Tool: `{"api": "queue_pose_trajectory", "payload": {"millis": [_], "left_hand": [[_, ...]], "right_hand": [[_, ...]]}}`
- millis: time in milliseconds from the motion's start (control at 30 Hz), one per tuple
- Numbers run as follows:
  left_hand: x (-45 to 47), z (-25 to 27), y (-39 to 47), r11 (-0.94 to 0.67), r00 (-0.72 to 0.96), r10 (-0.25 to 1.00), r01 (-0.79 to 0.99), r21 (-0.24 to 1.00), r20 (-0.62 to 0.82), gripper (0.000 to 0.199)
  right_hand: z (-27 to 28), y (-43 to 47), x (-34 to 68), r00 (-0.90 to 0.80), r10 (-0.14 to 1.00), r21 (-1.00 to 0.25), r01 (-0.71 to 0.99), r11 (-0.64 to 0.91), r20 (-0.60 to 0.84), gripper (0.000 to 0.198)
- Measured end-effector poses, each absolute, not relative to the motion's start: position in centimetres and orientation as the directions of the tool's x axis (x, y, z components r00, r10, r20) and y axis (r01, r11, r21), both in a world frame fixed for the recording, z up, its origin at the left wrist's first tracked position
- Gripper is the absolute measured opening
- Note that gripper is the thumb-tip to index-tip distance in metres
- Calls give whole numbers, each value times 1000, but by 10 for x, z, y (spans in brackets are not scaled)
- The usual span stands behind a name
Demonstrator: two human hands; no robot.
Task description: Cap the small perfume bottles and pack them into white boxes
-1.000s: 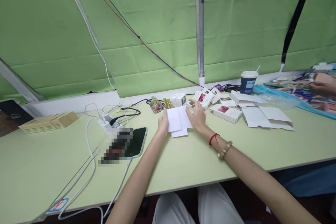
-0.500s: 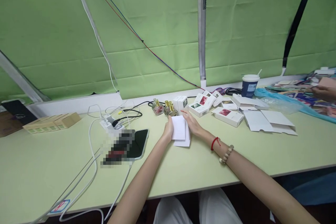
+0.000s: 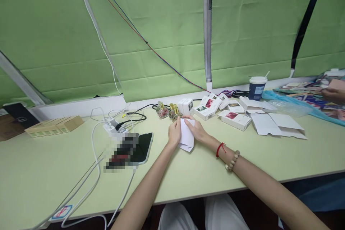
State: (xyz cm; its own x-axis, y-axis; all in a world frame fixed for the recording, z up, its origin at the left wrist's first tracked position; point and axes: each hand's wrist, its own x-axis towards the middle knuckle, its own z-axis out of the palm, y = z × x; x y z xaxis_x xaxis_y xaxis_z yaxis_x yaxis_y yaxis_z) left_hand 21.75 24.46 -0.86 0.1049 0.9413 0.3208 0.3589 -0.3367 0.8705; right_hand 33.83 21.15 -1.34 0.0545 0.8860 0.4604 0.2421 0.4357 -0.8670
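Observation:
Between my two hands is a small white folded-card box (image 3: 186, 134), its flaps showing at the near end. My left hand (image 3: 175, 132) grips its left side, fingers wrapped round. With the thumb across its upper face, my right hand (image 3: 197, 129) holds the right side; the other fingers are partly hidden behind the card. Just beyond my hands stand small glass bottles with gold caps (image 3: 175, 111) and another such bottle (image 3: 162, 110). A white box with a dark picture (image 3: 185, 106) stands beside them.
Several printed white boxes (image 3: 235, 119) and unfolded white card (image 3: 277, 124) lie to the right, before a lidded paper cup (image 3: 257, 88). Left are a phone (image 3: 145, 147), cables, a power strip (image 3: 111, 125) and tan boxes (image 3: 54, 126). Another person's hand (image 3: 334, 96) shows far right.
My right thumb has come over the white card's face, and both hands have closed more tightly on it. The card's two layers now sit closer together.

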Motion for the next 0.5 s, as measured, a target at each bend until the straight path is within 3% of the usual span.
{"api": "queue_pose_trajectory", "payload": {"millis": [100, 233, 500], "left_hand": [[217, -7, 244, -445, 149, 895, 371, 815, 420, 40], [218, -8, 246, -505, 229, 863, 423, 752, 451, 42], [221, -9, 246, -456, 309, 887, 478, 750, 342, 59]], "right_hand": [[-11, 210, 339, 149, 838, -828, 317, 462, 524, 41], [-9, 212, 342, 250, 799, -808, 408, 426, 548, 44], [-13, 214, 345, 211, 798, -793, 408, 453, 565, 47]]}}
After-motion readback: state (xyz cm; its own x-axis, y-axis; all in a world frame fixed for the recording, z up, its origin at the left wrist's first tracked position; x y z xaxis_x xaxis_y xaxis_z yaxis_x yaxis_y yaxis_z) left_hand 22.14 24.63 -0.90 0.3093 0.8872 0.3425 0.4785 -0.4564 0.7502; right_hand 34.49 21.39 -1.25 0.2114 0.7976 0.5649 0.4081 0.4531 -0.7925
